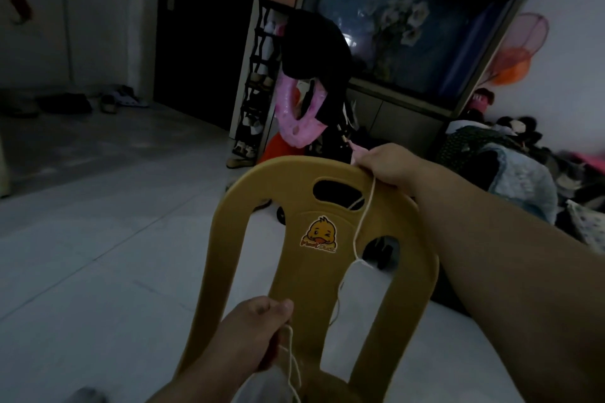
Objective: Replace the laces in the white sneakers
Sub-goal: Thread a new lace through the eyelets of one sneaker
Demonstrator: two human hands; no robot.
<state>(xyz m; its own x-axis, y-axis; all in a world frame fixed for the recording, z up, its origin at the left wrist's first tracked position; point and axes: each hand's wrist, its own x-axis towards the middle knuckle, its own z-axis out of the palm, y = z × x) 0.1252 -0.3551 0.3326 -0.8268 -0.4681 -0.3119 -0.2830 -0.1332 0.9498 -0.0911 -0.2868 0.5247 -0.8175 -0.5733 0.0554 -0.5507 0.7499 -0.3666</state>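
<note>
Both of my hands were busy, two in all, and each gripped a cord. My right hand was stretched out far and to the right, at the top edge of the one yellow plastic chair, its fingers curled over the rim and pinching a white lace. From there the lace hung down across the chair back, passed just right of the single duck sticker and ran on into the tall opening below. My left hand was near, low in the middle, its fingers clenched on a white strand that dropped toward me. I could not tell whether that strand and the far one were one lace or two. Something pale and blurred lay under my left hand; I could not make out what it was.

The chair stood on a pale tiled floor. Farther off were one dark fish tank, one pink swim ring and one tall shoe rack.
</note>
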